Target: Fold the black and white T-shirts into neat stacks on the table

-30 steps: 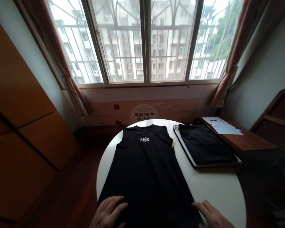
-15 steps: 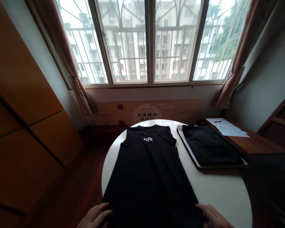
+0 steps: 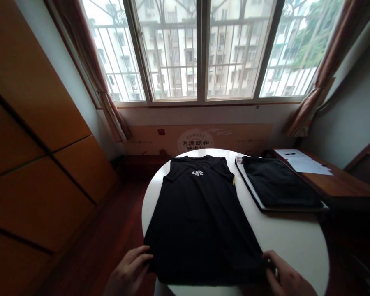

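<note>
A black sleeveless shirt point(image 3: 200, 222) lies spread over a round white table point(image 3: 296, 242), its neckline at the far end and its hem toward me. Small white lettering point(image 3: 197, 173) shows below the neckline, and a bit of yellow point(image 3: 233, 181) sticks out at the right armhole. At the hem's left corner, my left hand point(image 3: 131, 269) is closed on the fabric. My right hand point(image 3: 286, 273) pinches the right corner between thumb and fingers. Some fingertips are hidden by dark cloth.
A flat stack of dark and white folded cloth point(image 3: 280, 185) rests on the table's right side. Beyond it, papers point(image 3: 305, 162) lie on a brown wooden surface point(image 3: 345, 179). Wooden cabinet doors point(image 3: 24, 176) stand at left; a printed box point(image 3: 144, 137) leans under the window.
The view has shifted a little, so things sit slightly further right and higher. Both hands are higher in the picture, still at the shirt's corners, and its near hem now shows.
</note>
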`<move>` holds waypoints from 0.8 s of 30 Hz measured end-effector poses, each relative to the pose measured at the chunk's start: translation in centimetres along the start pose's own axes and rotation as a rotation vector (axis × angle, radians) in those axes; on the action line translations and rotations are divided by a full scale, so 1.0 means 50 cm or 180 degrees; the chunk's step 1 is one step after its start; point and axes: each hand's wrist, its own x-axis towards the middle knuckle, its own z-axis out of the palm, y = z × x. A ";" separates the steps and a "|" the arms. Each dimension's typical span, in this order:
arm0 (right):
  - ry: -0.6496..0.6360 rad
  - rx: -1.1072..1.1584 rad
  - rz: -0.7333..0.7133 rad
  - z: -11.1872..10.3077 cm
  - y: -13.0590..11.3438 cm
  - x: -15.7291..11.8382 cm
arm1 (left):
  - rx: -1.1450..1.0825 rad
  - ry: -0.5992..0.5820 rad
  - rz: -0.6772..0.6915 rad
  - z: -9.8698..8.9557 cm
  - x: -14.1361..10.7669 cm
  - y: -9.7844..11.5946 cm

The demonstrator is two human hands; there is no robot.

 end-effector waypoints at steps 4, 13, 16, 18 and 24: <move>-0.0018 -0.0043 0.0207 -0.005 -0.019 -0.007 | 0.0092 -0.0007 -0.0133 -0.004 -0.003 -0.004; 0.0051 -0.0051 0.0578 -0.007 -0.012 0.008 | 0.0207 0.0440 0.0220 0.029 -0.023 -0.005; -0.0075 0.0106 0.0583 -0.010 -0.001 0.008 | 0.0167 0.0834 0.0385 0.023 -0.026 -0.010; -0.0142 0.0271 0.0554 -0.013 0.004 0.005 | 0.0162 0.1073 0.0322 0.014 -0.026 -0.011; -0.0094 0.0562 0.0579 -0.025 0.008 -0.004 | -0.0080 0.1438 -0.0079 -0.015 -0.024 -0.013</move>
